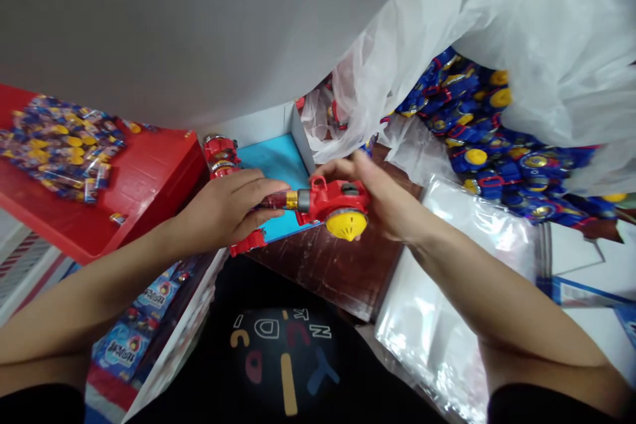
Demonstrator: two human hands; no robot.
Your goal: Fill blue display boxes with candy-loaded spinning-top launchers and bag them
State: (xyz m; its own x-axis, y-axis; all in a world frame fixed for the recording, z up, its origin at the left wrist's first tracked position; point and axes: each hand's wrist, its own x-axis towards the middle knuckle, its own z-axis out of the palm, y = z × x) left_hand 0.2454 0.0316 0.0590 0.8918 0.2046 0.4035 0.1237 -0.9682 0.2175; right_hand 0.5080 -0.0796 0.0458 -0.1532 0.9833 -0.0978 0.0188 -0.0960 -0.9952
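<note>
My right hand is closed round a red plastic toy with a round yellow disc on its lower side. My left hand pinches a small tube, dark red with a gold band. Its grey end touches the toy; I cannot tell whether it is part of the toy. Beneath my hands lies an open box with a light blue bottom. More red toys line the box's left side, partly covered by my left hand.
At left, a red tray holds a pile of small wrapped tubes with yellow parts. Many blue toys lie at right among white plastic bags. Clear plastic bags rest on the brown surface. Blue packages stand lower left.
</note>
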